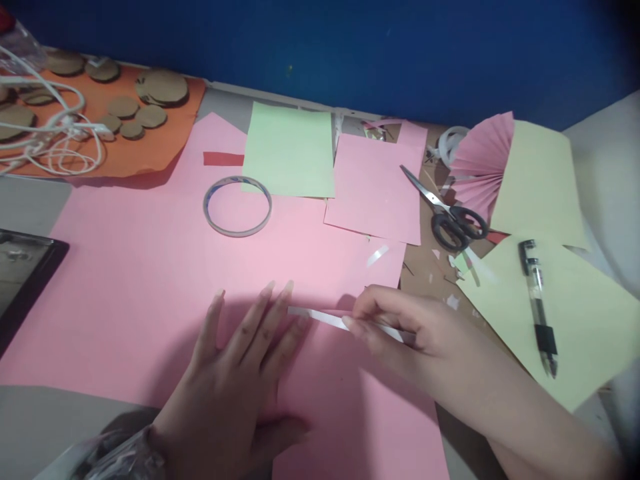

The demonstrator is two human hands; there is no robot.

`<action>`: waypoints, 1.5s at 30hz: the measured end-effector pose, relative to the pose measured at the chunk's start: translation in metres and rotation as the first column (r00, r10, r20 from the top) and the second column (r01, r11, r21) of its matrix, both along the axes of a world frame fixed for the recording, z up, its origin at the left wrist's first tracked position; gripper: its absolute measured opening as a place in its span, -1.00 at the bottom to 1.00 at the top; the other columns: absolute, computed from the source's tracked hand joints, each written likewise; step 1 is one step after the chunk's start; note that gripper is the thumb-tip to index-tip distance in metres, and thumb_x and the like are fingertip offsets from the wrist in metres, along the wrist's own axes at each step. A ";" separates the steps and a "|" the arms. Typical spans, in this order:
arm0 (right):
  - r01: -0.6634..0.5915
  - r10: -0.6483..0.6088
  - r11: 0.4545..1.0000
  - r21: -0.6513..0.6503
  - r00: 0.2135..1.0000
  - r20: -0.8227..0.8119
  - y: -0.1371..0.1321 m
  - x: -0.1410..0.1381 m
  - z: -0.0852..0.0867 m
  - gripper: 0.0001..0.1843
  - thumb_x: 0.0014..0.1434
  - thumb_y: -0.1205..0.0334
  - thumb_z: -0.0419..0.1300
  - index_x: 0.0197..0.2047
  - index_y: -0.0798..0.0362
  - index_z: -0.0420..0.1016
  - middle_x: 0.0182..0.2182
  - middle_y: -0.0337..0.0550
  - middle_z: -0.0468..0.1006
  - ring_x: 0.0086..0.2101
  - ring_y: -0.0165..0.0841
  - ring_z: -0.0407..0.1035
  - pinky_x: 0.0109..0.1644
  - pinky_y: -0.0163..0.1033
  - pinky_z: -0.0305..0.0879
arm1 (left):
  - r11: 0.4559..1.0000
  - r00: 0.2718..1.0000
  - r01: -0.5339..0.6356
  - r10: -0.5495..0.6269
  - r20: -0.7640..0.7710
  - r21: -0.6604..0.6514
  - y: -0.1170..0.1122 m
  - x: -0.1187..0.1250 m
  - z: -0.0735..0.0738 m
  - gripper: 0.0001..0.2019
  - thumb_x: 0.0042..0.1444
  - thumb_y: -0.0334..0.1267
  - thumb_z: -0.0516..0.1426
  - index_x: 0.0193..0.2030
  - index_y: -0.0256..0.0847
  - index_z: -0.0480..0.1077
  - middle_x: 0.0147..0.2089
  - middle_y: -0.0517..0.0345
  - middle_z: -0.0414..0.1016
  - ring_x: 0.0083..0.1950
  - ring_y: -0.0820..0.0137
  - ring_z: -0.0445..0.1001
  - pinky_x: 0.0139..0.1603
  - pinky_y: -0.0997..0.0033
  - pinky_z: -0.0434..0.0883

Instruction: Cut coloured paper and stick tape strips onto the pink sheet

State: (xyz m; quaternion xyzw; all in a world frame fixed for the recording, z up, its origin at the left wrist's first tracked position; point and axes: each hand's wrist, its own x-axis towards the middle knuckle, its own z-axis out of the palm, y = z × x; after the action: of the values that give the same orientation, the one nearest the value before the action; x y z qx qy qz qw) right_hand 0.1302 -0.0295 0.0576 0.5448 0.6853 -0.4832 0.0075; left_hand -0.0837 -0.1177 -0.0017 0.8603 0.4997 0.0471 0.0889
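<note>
My left hand (pixel 240 373) lies flat with its fingers spread on a large sheet of pink paper (pixel 165 267). Its index fingertip touches or nearly touches one end of a narrow white strip (pixel 327 319). Between thumb and fingers, my right hand (pixel 400 323) pinches that strip farther along, low over the pink paper. Whether the strip is paper or tape, I cannot tell. Beyond my left hand rests a thin tape roll (pixel 238 233), lying flat.
Scissors (pixel 440 207), a pink paper fan (pixel 477 167) and a pen (pixel 540 310) on yellow paper (pixel 590 320) lie right. Green paper (pixel 290 150) is at the back. Cardboard discs (pixel 165 87) and white cables (pixel 65 127) occupy the back left; a black-edged device (pixel 30 280) sits left.
</note>
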 end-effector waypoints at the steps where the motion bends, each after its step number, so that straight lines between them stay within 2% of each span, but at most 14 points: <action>1: 0.015 -0.015 1.000 0.001 1.000 -0.022 0.000 0.000 -0.002 -0.79 0.24 0.10 0.06 -0.39 -0.01 0.35 -0.51 -0.33 0.40 -0.48 -0.44 0.29 -0.47 -0.39 0.14 | 1.000 1.000 0.000 0.000 -0.003 -0.001 0.000 0.000 0.000 -0.20 0.09 0.30 -0.10 0.36 -0.18 0.00 0.40 -0.09 -0.06 0.42 0.07 -0.14 0.32 -0.25 -0.36; 5: 0.070 -0.068 0.997 0.021 0.993 -0.095 -0.001 0.000 -0.013 -0.74 0.27 0.07 0.01 -0.39 0.00 0.33 -0.47 -0.30 0.41 -0.44 -0.43 0.31 -0.42 -0.38 0.18 | 1.000 1.000 0.024 -0.024 0.007 0.014 0.000 -0.002 -0.001 -0.28 0.11 0.27 -0.08 0.35 -0.01 0.02 0.42 0.15 -0.06 0.43 0.09 -0.22 0.33 -0.21 -0.40; 8: 0.069 -0.068 0.998 0.009 0.990 -0.128 -0.001 0.002 -0.018 -0.73 0.28 0.08 0.00 -0.39 0.01 0.32 -0.45 -0.29 0.40 -0.42 -0.43 0.29 -0.40 -0.37 0.18 | 1.000 1.000 0.024 -0.024 0.011 -0.011 0.001 -0.002 -0.002 -0.31 0.10 0.27 -0.08 0.33 0.07 0.03 0.41 0.26 -0.03 0.43 0.11 -0.18 0.34 -0.18 -0.44; 12: 0.070 -0.074 0.997 -0.030 0.983 -0.166 -0.004 0.003 -0.017 -0.74 0.28 0.07 0.00 -0.39 0.01 0.31 -0.49 -0.32 0.34 -0.47 -0.46 0.22 -0.44 -0.40 0.12 | 1.000 1.000 0.007 -0.007 0.024 -0.009 0.000 0.001 -0.002 -0.30 0.12 0.27 -0.10 0.33 -0.02 0.06 0.41 0.23 -0.04 0.42 0.15 -0.14 0.34 -0.16 -0.45; 19: 0.054 -0.082 0.983 -0.175 0.985 -0.155 0.000 -0.004 0.001 -0.75 0.24 0.05 0.07 -0.39 0.01 0.33 -0.52 -0.33 0.30 -0.51 -0.48 0.16 -0.48 -0.41 0.08 | 1.000 0.999 0.003 -0.003 0.035 -0.006 0.000 0.002 0.001 -0.31 0.12 0.26 -0.09 0.32 -0.04 0.09 0.40 0.18 -0.02 0.41 0.16 -0.10 0.35 -0.13 -0.46; 26: 0.005 -0.024 0.990 -0.143 0.992 -0.127 0.000 -0.002 0.001 -0.69 0.24 -0.02 0.06 -0.41 0.01 0.35 -0.49 -0.29 0.33 -0.46 -0.44 0.20 -0.44 -0.38 0.13 | 1.000 0.999 -0.005 0.004 0.053 0.017 0.001 0.004 0.001 -0.29 0.07 0.27 -0.03 0.28 -0.08 0.18 0.38 0.10 0.05 0.39 0.14 -0.04 0.35 -0.14 -0.43; 30: 0.036 -0.052 0.990 -0.134 0.992 -0.118 -0.001 0.001 0.000 -0.72 0.25 0.01 0.06 -0.40 0.00 0.34 -0.50 -0.32 0.32 -0.47 -0.45 0.20 -0.45 -0.39 0.11 | 1.000 0.999 -0.007 0.006 0.052 0.027 0.000 0.004 0.001 -0.30 0.09 0.25 -0.04 0.27 -0.13 0.19 0.38 0.07 0.04 0.39 0.13 -0.03 0.34 -0.16 -0.41; 38: 0.087 -0.119 0.974 -0.211 0.982 -0.147 0.000 -0.006 0.005 -0.73 0.22 0.01 0.10 -0.41 -0.01 0.34 -0.51 -0.33 0.33 -0.48 -0.46 0.19 -0.46 -0.41 0.10 | 1.000 0.998 -0.014 0.013 0.058 0.022 0.000 0.006 0.002 -0.31 0.07 0.23 0.00 0.25 -0.14 0.23 0.35 0.03 0.12 0.38 0.09 -0.01 0.34 -0.20 -0.39; 45: 0.066 -0.101 0.978 -0.197 0.980 -0.173 -0.002 -0.006 0.004 -0.74 0.24 0.06 0.07 -0.43 0.01 0.33 -0.50 -0.29 0.33 -0.47 -0.44 0.22 -0.44 -0.39 0.12 | 1.000 0.999 -0.003 0.002 0.052 0.023 0.000 0.006 0.002 -0.32 0.08 0.23 0.00 0.22 -0.16 0.26 0.33 0.00 0.16 0.37 0.07 0.01 0.33 -0.23 -0.38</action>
State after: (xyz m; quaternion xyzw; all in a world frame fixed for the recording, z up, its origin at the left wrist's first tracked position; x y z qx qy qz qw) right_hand 0.1240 -0.0314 0.0618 0.5233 0.6102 -0.5944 -0.0235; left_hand -0.0782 -0.1181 0.0004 0.8591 0.4978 0.0753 0.0918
